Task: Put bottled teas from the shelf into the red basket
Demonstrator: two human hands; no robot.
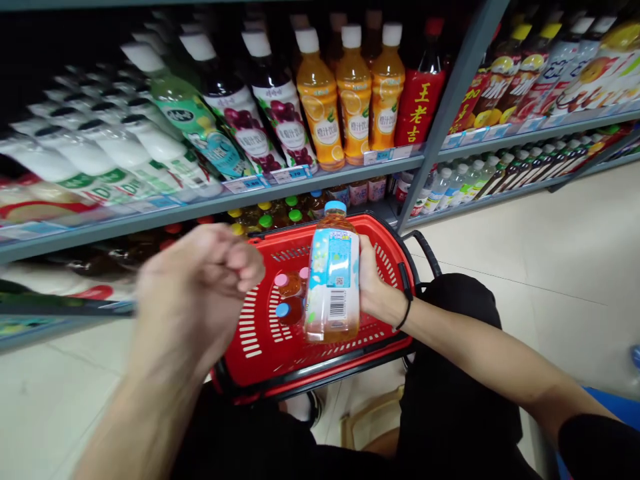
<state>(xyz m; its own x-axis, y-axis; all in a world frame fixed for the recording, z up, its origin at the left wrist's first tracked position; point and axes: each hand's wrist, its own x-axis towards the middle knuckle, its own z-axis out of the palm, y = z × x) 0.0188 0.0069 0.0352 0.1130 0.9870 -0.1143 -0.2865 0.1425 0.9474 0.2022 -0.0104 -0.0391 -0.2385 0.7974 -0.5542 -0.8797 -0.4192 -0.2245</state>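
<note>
Head view shows the right hand [376,287] with fingers wrapped around a bottle [333,277], upright above a red basket [260,347]. Beside it, the left hand [200,287] hangs empty, fingers curled shut.

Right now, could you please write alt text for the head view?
The right hand holds a bottle over a red basket with smaller bottles inside; the left hand, loosely closed, is beside it, before drink shelves.
</note>
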